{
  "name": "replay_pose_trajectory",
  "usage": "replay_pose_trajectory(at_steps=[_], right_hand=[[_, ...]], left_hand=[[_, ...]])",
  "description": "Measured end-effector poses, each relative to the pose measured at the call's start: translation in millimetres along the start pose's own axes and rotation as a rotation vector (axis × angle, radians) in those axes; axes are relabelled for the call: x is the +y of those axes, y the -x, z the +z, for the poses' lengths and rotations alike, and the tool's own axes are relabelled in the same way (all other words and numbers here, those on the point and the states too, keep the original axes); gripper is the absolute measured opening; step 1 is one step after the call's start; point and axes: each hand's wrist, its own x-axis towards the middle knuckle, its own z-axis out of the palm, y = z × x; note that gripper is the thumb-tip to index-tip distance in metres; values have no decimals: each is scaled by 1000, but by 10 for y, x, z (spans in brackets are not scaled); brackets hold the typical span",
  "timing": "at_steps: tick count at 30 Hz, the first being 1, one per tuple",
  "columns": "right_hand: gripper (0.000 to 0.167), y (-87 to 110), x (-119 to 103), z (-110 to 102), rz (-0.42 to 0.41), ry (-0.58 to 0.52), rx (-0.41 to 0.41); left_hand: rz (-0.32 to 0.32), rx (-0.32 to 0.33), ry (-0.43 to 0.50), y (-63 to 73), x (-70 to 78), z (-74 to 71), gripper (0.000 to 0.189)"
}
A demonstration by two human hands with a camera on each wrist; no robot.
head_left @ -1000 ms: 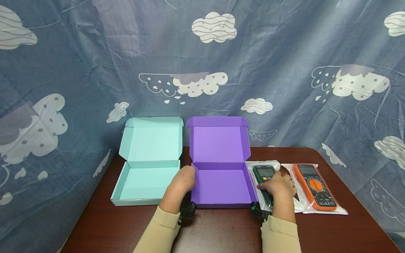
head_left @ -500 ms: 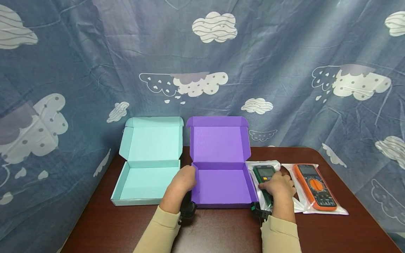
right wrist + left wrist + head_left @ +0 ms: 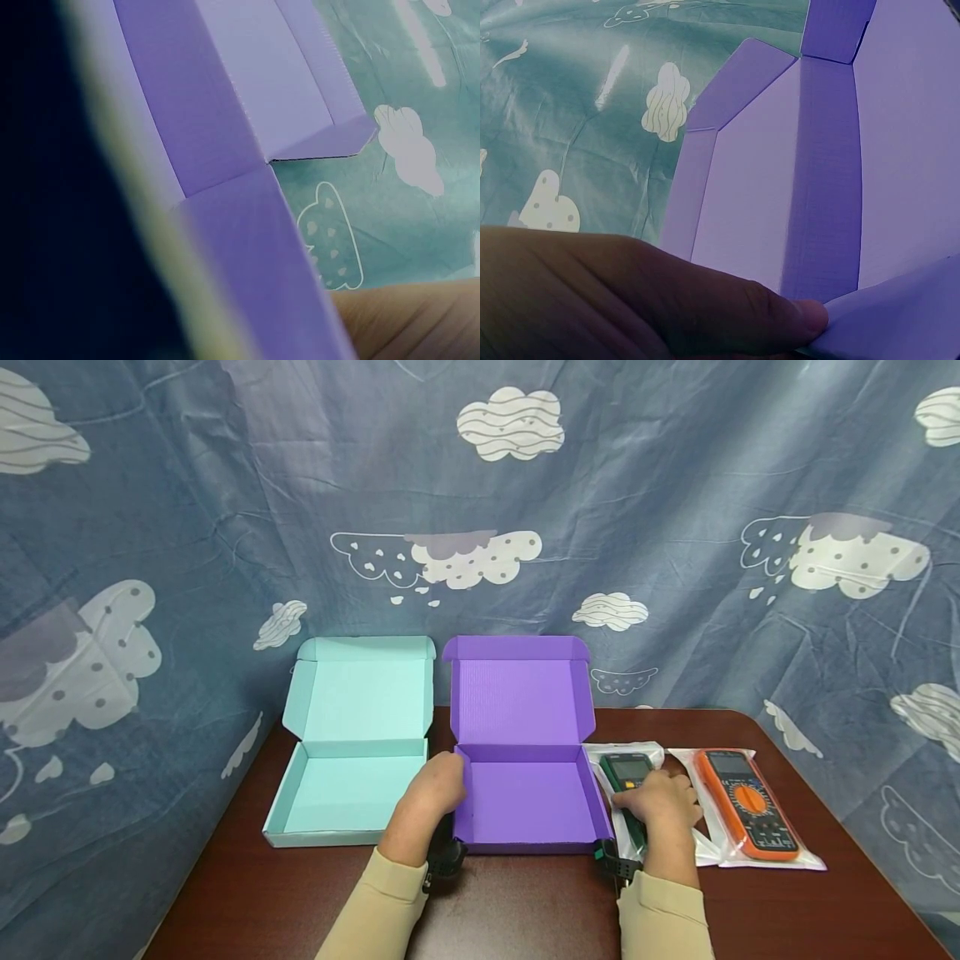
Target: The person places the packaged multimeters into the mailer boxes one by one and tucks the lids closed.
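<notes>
A purple cardboard box [image 3: 525,802] stands with its lid raised in the middle of the head view. My left hand [image 3: 433,787] holds the box's left wall. In the left wrist view the thumb [image 3: 806,319] lies at that wall's top edge; the other fingers are hidden. To the right of the box, my right hand [image 3: 663,802] grips across a green multimeter [image 3: 628,767] in a clear plastic bag, thumb on its left side and fingers on its right. The right wrist view shows mostly the box's wall [image 3: 255,262] and a bit of the hand [image 3: 412,315].
A mint-green box [image 3: 352,793], lid also raised, stands left of the purple one. An orange multimeter [image 3: 748,802] in a plastic bag lies at the right. Everything rests on a dark brown table [image 3: 517,910], with a blue cloud-patterned curtain [image 3: 300,460] behind.
</notes>
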Motion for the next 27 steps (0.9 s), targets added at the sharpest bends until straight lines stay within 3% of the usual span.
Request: replay_pose_trajectory(at_steps=[11,20,27], right_hand=[[104,12,-13,19,2,1,-28],[98,5,-24,42,15,-14,5],[91,-3,-27,56,16,-18,34]], left_hand=[[9,10,4,2,-12,13,9],[24,22,21,-6,-40,47,11],[2,1,27,13,2,-11,11]])
